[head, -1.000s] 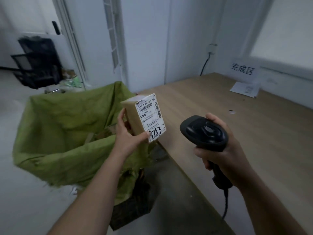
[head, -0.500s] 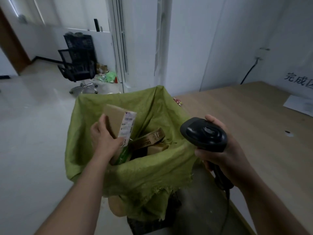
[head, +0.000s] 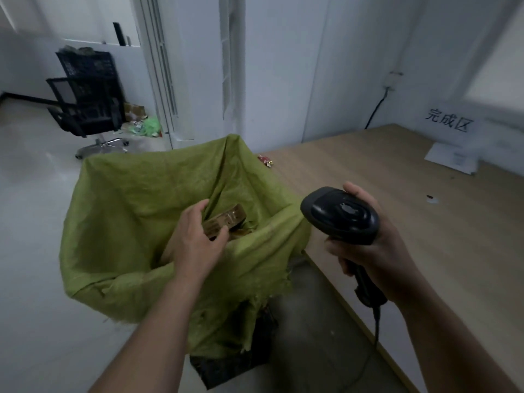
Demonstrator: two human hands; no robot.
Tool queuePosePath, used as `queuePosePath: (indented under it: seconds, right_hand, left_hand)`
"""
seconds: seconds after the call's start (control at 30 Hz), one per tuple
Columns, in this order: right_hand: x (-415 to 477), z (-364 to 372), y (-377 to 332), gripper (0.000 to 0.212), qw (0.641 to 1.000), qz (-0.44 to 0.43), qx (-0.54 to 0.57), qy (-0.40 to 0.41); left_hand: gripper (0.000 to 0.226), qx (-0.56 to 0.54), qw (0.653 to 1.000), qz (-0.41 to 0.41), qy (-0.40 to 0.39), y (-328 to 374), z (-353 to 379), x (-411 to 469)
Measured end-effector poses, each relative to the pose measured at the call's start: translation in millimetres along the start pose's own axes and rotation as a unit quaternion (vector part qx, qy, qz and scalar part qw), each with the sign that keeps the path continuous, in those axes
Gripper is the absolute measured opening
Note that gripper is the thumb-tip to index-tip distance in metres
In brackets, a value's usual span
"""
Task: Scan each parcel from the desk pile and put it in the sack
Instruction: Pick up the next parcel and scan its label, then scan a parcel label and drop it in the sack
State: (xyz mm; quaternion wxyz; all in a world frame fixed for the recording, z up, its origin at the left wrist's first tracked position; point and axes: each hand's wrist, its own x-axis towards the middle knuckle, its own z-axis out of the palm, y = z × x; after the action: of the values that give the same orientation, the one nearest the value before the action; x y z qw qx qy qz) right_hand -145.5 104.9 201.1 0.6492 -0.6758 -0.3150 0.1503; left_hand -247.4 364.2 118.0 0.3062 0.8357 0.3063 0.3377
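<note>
Head view: left hand (head: 195, 242) hangs in the mouth of the green sack (head: 119, 211), its grip apart and holding nothing, just above a brown parcel (head: 229, 218) lying inside. Right hand (head: 377, 251) keeps its grip clamped on the black scanner (head: 340, 215) over the table (head: 439, 279) edge.

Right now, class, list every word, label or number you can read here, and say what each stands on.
"完成区": white sign above the desk, at its far edge.
Paper sheet on the desk: print too blurred to read.
Brown parcel in the green sack: markings too blurred to read.
</note>
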Motion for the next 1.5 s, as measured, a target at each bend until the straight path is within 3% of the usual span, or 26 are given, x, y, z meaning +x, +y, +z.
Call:
queuePosePath:
  seconds: [0.27,0.57,1.1,1.3,1.5]
  right_hand:
    - [-97,-110,-6,0.089,0.996,-0.005,-0.018,0.086]
    - [-238,-239,-16,0.092,0.969,0.001,-0.059,0.24]
    - [-425,-390,-24,0.087,0.898,0.003,-0.095,0.43]
    - [-453,-427,-35,0.09,0.843,0.047,-0.17,0.508]
    - [-486,-448,-45,0.091,0.81,0.071,-0.135,0.566]
  left_hand:
    - [0.063,-0.038,0.986,0.119,-0.11,103,82,-71]
    - [0.059,-0.034,0.936,0.256,-0.241,249,178,-186]
    - [0.069,-0.063,0.856,0.385,-0.339,429,291,-355]
    - [0.07,-0.111,0.804,0.433,-0.392,493,325,-393]
    - [0.077,-0.115,0.739,0.463,-0.476,556,361,-440]
